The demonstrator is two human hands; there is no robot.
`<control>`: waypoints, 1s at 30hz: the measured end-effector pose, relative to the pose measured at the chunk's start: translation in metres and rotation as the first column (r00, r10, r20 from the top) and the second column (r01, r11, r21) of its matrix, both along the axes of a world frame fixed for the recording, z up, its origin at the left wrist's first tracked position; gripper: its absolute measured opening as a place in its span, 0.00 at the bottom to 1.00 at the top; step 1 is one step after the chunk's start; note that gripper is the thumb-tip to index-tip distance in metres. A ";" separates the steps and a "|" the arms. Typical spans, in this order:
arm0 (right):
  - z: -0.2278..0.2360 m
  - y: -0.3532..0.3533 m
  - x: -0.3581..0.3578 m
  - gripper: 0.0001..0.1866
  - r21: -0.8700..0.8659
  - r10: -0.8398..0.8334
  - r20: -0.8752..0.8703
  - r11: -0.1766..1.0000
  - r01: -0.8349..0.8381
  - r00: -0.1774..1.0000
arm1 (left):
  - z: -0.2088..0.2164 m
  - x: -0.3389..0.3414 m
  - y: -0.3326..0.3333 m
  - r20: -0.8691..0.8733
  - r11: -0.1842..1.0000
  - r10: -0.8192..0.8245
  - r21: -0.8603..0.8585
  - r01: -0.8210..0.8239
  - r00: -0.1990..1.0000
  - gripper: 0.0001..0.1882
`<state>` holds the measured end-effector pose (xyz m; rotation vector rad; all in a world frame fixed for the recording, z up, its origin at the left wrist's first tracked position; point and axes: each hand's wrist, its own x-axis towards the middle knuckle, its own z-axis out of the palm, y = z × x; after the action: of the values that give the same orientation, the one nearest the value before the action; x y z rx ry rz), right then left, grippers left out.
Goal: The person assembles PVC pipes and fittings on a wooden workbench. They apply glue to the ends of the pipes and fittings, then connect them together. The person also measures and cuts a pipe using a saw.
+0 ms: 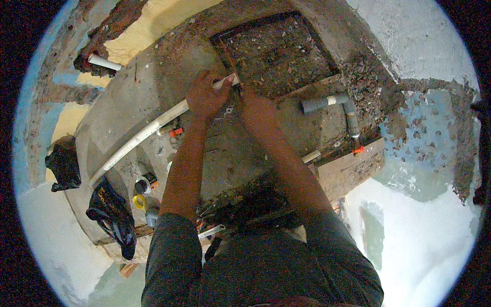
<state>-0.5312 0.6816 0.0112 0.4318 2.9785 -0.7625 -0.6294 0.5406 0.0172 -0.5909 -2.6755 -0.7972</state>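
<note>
A long white plastic pipe (140, 137) runs from the lower left up to the middle of the slab. My left hand (204, 100) is wrapped round it close to its far end. Just right of that end, my right hand (254, 106) is closed, its fingertips close to the pipe's tip. What the right fingers hold is too small and dark to make out. Below the hands a small metal piece (228, 111) lies on the concrete. A short fitting with an orange-red handle (176, 132) rests left of my left forearm.
A recessed, rubble-filled square (276, 53) lies beyond my hands. To the right are a grey elbow pipe (349, 108), an orange-red valve handle (358, 150) and a board (353, 166). Black bags (110, 210), an open can (143, 185) and a yellow lid (139, 201) sit at left. A white pipe stub (105, 62) protrudes from the wall.
</note>
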 end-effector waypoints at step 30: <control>-0.002 -0.004 -0.020 0.15 0.043 0.052 0.003 0.998 -0.052 0.999 | -0.019 -0.002 0.005 0.025 0.986 0.112 -0.130 -0.108 0.993 0.18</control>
<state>-0.5513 0.6774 0.0094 0.3546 2.9963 -0.6949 -0.6315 0.5451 -0.0020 -0.4585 -2.7768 -0.6140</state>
